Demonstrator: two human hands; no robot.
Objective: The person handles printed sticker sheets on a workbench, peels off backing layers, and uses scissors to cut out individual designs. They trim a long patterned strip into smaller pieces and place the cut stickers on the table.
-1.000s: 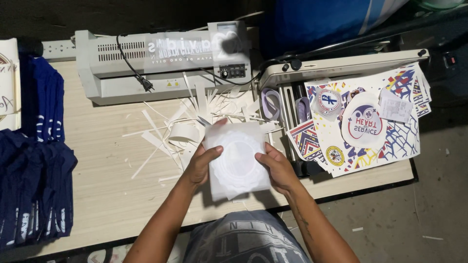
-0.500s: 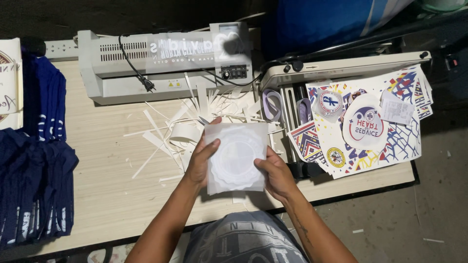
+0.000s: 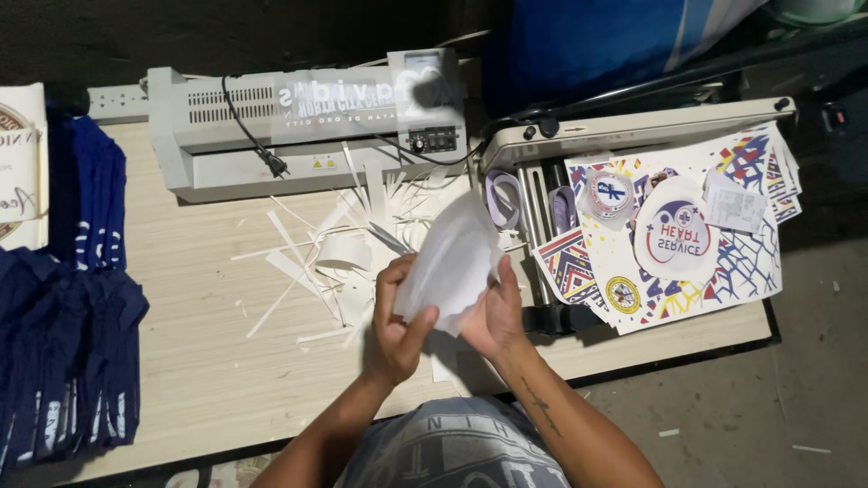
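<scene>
White sheet (image 3: 449, 262): held tilted above the tabletop (image 3: 181, 361), between both hands. Left hand (image 3: 395, 330) grips its lower left edge, thumb over the front. Right hand (image 3: 493, 316) supports the lower right edge from behind; its fingers are hidden by the sheet. Paper offcuts (image 3: 325, 258) lie just beyond. The sheet's motion blur obscures any surface detail.

We see a white sheet (image 3: 449, 262) over the pale wood-grain table (image 3: 199, 361), with white paper strips (image 3: 330, 258) near its middle. At the table's far edge stands a light grey laminator (image 3: 298, 126) with a black cord. Navy blue cloths (image 3: 63, 307) with white print line the left edge. Toward the right edge lie multicoloured printed sheets (image 3: 687, 226) in red, blue, yellow and white.
</scene>
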